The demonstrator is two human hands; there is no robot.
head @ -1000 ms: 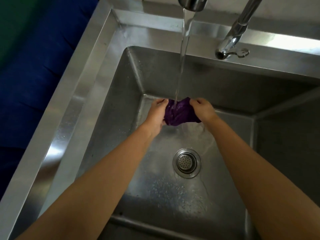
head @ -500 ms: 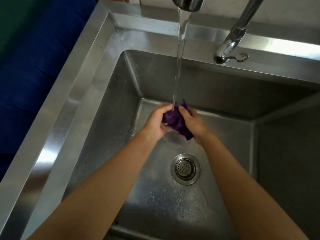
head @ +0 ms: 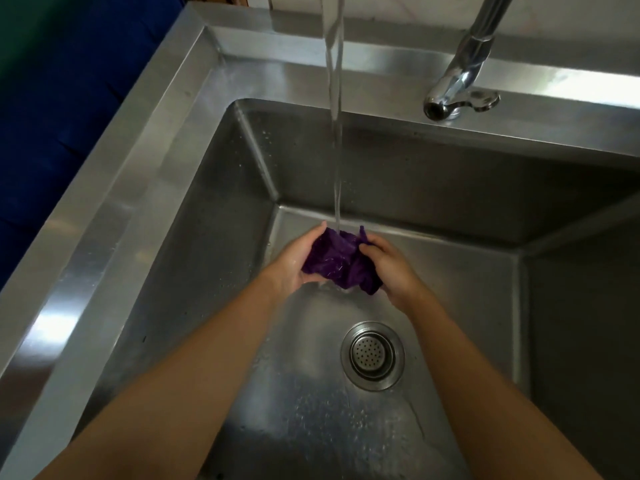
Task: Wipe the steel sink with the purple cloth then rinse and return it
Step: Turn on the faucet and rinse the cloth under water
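Note:
The purple cloth (head: 337, 263) is bunched up and wet, held low inside the steel sink (head: 221, 216). My left hand (head: 296, 263) cups its left side and my right hand (head: 391, 268) grips its right side. A stream of water (head: 335, 133) falls from above the frame straight onto the top of the cloth. Water runs off below the cloth toward the round drain strainer (head: 372, 355) on the wet sink floor.
A chrome tap fitting with a small lever (head: 460, 95) stands on the sink's back ledge at the right. The wide steel rim (head: 104, 237) runs along the left, with a dark blue surface (head: 69, 98) beyond it. A second basin wall (head: 581, 323) lies at the right.
The hands went from apart with the cloth stretched, to pressed together kneading it, to slightly apart again. The cloth stayed under the stream. The view tilted down a little.

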